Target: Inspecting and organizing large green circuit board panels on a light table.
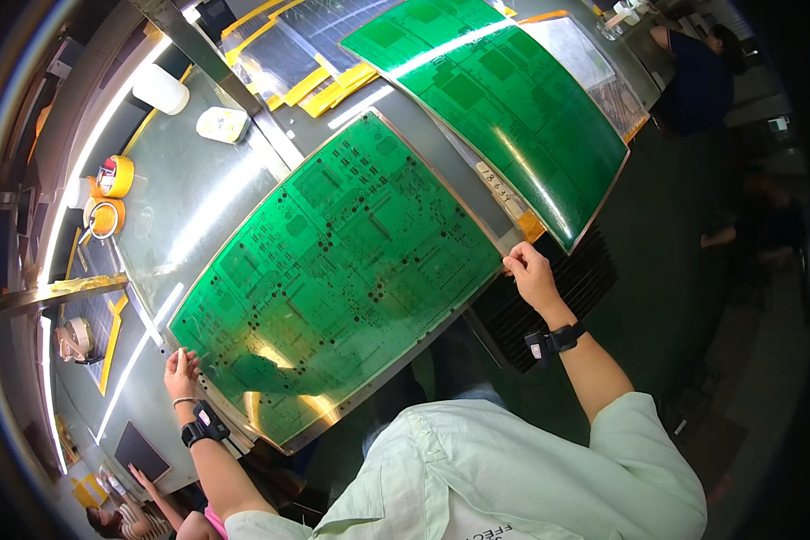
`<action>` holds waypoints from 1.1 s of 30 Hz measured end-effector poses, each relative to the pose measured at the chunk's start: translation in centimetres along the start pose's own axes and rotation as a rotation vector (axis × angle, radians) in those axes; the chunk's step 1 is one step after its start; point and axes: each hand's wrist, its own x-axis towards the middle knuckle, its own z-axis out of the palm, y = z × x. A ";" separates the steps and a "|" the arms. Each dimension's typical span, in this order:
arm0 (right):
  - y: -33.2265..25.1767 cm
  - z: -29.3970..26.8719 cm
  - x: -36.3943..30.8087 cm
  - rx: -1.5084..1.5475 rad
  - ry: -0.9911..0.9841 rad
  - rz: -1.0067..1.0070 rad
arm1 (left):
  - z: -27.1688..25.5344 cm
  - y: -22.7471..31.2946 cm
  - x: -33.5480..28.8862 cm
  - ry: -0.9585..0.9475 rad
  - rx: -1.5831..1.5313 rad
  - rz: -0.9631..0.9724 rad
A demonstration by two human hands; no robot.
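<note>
A large green circuit board panel, dotted with dark pads and traces, lies before me across the grey bench. My left hand is closed in a pinch at its left edge, low in the picture. At the panel's right corner, my right hand pinches the edge between thumb and bent fingers. Light glares off the lower left part of the sheet. Beyond it to the right is a second green panel, curved and glossy, with a labelled strip beside its near edge.
Dark sheets with yellow borders are stacked at the back. Orange tape rolls, a white roll and a small tub stand on the left. A metal post rises behind the panel. Other people are at far right and lower left.
</note>
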 end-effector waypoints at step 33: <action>0.6 1.5 -1.1 -0.260 0.050 -0.224 | 3.9 -0.9 1.8 0.603 0.511 0.368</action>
